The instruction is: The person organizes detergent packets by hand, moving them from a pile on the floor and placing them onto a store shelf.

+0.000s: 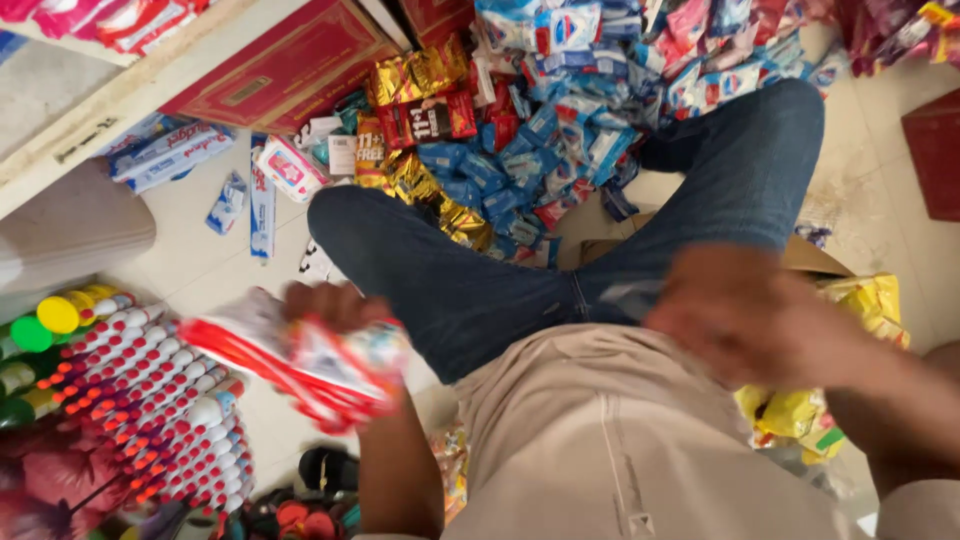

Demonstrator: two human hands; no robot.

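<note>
The left hand (325,305) is gripping a bundle of red-and-white packets (305,365), fingers curled over its upper edge, and is holding it out over the floor just left of the person's knee. The bundle is looking blurred, so the count of packets cannot be told. Judging by the way it is sagging and fanning at its lower corner, it is likely light, thin and floppy, with slick film wrappers that could slide against one another; a pinch across the middle of the stack, thumb on one face and fingers on the other, would probably be keeping it together better than a hold on one edge. The right hand (745,320) is hovering over the right thigh, heavily blurred; whether it is closed or holding anything cannot be told. Beneath both hands the person's legs in blue jeans (480,270) are stretching forward. Left of the bundle, rows of white tubes with red caps (150,400) are lying packed side by side. Ahead of the knees a heap of blue sachets (530,160) and gold wrappers (420,75) is spreading across the tiles. Near the right hand, yellow packets (865,300) are resting beside a cardboard box (810,258). A red carton (290,70) is sitting under a shelf at the upper left.
</note>
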